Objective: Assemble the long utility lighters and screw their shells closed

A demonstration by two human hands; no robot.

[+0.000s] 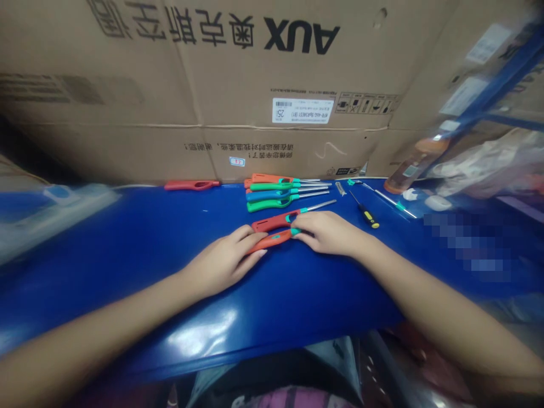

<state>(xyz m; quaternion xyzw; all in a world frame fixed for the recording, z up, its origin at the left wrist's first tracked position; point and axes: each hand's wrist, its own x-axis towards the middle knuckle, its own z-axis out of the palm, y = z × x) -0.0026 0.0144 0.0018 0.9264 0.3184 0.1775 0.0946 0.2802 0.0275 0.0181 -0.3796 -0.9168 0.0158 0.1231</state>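
Note:
Both my hands rest on a blue table [140,249] around an orange-red long-necked lighter [272,239] with a teal trigger. My left hand [225,258] has its fingers closed over the handle end. My right hand [327,232] lies on the other end, fingers pressed together over it. A second orange-red lighter [278,219] lies just behind, its metal tube pointing right. Farther back sits a row of lighters [276,192] in orange, green and blue.
A lone red lighter [191,185] lies at the back left. A black-and-yellow screwdriver [365,212] and a teal-handled tool [393,201] lie to the right, near a tilted bottle [414,164]. Large cardboard boxes [238,85] wall off the back. A pale blurred object [55,209] lies left.

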